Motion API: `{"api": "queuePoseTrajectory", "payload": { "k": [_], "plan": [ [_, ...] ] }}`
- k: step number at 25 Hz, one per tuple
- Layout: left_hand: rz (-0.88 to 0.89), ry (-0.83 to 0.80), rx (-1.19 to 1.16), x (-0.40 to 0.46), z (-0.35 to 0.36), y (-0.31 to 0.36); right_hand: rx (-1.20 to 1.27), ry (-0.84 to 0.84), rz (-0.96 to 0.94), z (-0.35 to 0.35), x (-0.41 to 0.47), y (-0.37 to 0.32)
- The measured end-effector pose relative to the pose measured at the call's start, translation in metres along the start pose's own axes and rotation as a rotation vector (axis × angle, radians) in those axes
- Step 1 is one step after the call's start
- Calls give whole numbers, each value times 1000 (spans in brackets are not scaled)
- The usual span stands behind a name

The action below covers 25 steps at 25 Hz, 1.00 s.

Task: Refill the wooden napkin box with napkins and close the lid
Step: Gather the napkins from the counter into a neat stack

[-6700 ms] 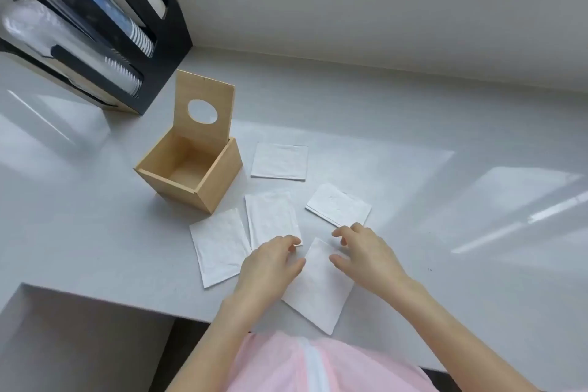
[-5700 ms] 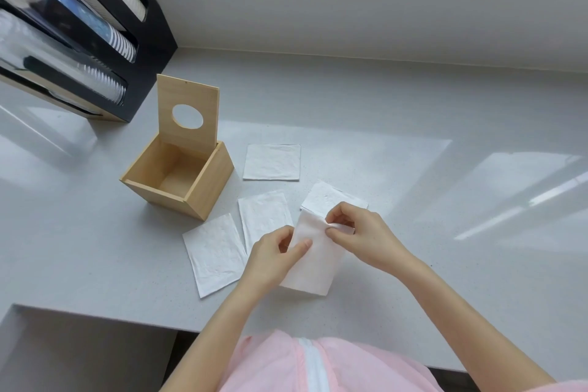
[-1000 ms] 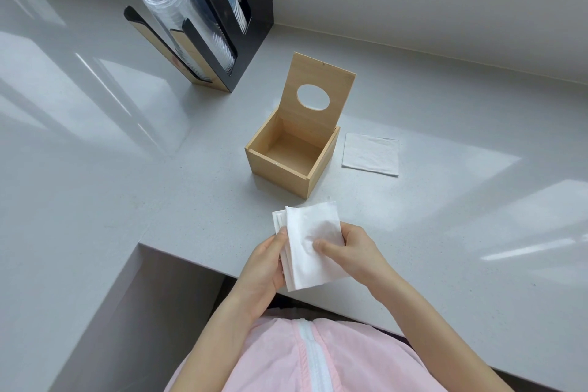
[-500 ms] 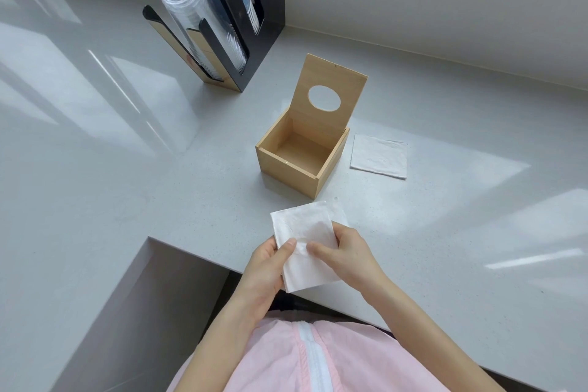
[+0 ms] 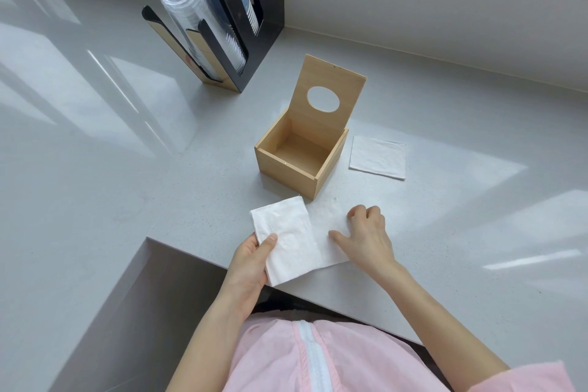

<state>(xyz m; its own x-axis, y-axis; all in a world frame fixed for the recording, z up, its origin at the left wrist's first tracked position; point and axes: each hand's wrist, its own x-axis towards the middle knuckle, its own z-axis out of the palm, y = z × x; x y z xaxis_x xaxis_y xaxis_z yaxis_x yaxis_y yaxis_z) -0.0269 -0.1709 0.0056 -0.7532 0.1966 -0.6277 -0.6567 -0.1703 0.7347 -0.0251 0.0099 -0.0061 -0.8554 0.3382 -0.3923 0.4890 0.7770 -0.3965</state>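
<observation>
The left hand [image 5: 251, 259] has its grip clamped on a small stack of napkins [image 5: 284, 240], thumb on top and fingers underneath, holding the soft, crinkled white squares at the near edge of the bench [image 5: 445, 232]. The right hand [image 5: 366, 237] lies on a single flat napkin [image 5: 327, 223] beside the stack, its grip apart, thumb spread and fingertips curled down onto the paper. Just beyond both, toward the middle of the bench, stands the wooden napkin box [image 5: 300, 157], a pale square box with bare, smooth walls and nothing visible inside. Its lid [image 5: 332, 95] stands upright on the far side, pierced by an oval hole. Another napkin [image 5: 377, 162] lies flat just right of the box. Toward the far left corner, a black rack [image 5: 254, 25] holds sleeves of clear and paper cups.
</observation>
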Motion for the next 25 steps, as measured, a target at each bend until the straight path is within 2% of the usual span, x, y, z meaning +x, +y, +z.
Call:
{"api": "queuePoseTrajectory", "payload": {
  "k": [3,8,13,17,19,21,23,25],
  "plan": [
    [2,1,-5,0,2,0,-47,-29,-18,1,4,-5],
    [7,13,-7,0,4,-1,96,-61,-49,2,4,-5],
    [2,36,-18,0,6,-3,416,-115,12,-15,0,1],
    [-1,33,-39,0,9,-5,507,-91,-35,-35,-7,5],
    [-6,25,-39,1,11,-5,688,-109,-72,-50,-15,2],
    [-24,12,-46,1,13,-5,1036,-250,-150,-69,-21,-4],
    [-39,-15,-56,1,15,-5,1344,-463,-228,-82,-24,-11],
    [-43,-59,-43,2,17,-6,1391,-581,-246,-78,-26,-17]
  ]
}}
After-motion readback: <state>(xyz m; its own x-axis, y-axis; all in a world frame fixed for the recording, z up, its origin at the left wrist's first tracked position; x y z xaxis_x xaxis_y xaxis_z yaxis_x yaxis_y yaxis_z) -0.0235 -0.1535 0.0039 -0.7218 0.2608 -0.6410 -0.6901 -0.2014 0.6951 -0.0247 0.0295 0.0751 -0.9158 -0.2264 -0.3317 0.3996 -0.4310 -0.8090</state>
